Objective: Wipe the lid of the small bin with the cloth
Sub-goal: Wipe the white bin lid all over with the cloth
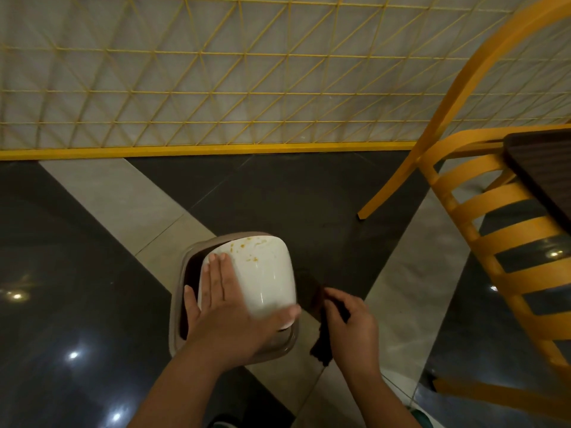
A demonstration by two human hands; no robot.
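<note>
My left hand [225,307] is lying flat, steadying the light, slick, tilting lid [262,273]; my right hand [349,322] is gripping the limp cloth [321,344] just right of the bin [185,304].

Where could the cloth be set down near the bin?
Bare floor lies between the bin and the yellow fence, and left of the bin. It is crowded to the right: the right hand with the cloth, then the chair.

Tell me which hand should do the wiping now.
Right. The right hand already grips the cloth beside the bin, while the left hand lies flat on the stained lid, steadying it.
</note>
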